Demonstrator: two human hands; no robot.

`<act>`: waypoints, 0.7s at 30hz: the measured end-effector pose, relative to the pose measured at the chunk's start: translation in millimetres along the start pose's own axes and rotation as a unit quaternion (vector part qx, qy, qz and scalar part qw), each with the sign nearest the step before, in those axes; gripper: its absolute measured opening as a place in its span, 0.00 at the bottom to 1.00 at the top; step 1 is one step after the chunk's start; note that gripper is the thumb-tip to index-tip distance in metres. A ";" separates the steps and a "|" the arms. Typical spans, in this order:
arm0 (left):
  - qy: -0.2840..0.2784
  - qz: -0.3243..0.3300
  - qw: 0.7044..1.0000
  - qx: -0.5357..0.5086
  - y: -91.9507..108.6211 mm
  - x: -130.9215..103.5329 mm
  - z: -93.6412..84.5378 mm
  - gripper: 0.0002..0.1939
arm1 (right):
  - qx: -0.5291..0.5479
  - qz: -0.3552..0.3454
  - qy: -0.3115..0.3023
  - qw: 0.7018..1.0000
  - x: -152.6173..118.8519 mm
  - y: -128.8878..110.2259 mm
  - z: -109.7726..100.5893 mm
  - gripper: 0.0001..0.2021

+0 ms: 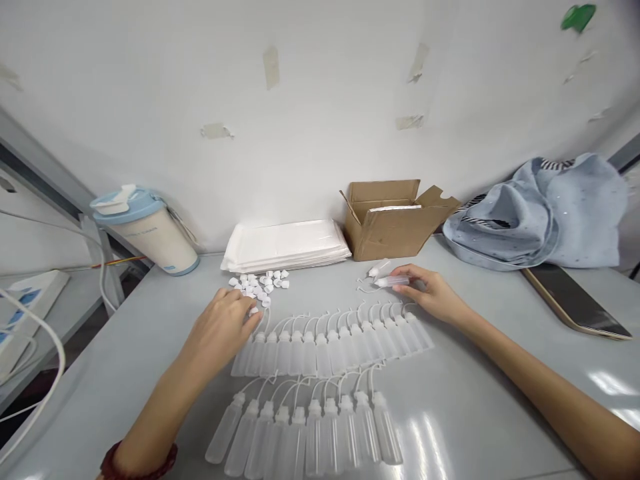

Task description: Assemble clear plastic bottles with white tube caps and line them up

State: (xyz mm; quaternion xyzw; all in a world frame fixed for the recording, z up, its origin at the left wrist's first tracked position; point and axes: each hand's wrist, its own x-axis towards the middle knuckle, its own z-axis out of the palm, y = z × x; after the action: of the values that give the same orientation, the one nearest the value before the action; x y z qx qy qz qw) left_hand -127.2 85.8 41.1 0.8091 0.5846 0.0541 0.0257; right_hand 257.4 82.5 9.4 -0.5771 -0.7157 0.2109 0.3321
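My right hand (425,288) pinches a small translucent squeeze bottle (391,281) by its base end, its white tip pointing left. A second bottle (380,268) lies just behind it. My left hand (225,327) is closed at the front of a pile of small white caps (260,285), with one white cap (253,311) between thumb and fingertips. Before me stand out two rows of bottles lying side by side: a back row (323,353) and a front row (305,437). Thin curved white spouts or tethers run from their necks toward the wall.
A stack of white packets (285,243) and an open cardboard box (390,230) sit against the wall. A cream and blue tumbler (150,230) stands at left. Light blue cloth (540,217) and a phone (575,303) lie at right. White cables (57,353) hang at far left.
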 end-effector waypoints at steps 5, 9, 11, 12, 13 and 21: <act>-0.007 -0.016 1.000 0.002 5.9 0.3 -0.2 0.15 | 0.008 -0.044 0.018 0.999 10.0 6.2 6.3 0.14; -0.011 -0.032 0.999 -0.008 8.5 -0.9 -2.3 0.13 | 0.000 -0.058 0.048 0.997 12.8 3.2 13.0 0.14; -0.012 -0.038 0.999 -0.013 9.3 -1.5 -4.5 0.13 | -0.005 -0.058 0.068 0.996 13.5 2.0 16.2 0.13; -0.013 -0.040 0.999 -0.014 9.3 -1.6 -5.8 0.12 | -0.007 -0.056 0.081 0.995 13.8 1.5 17.3 0.13; -0.012 -0.044 0.999 -0.016 9.3 -1.7 -7.2 0.12 | -0.009 -0.054 0.096 0.994 13.8 0.9 17.8 0.12; 0.111 -0.114 0.976 -0.148 20.3 -4.0 -22.6 0.18 | -0.012 -0.020 0.168 0.986 -5.3 -28.9 -1.9 0.08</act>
State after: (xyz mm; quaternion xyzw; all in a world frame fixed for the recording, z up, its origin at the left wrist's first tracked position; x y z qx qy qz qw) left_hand -112.0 75.1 65.5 0.7131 0.6579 0.2264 0.0862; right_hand 239.5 70.1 29.3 -0.5938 -0.6636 0.0958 0.4449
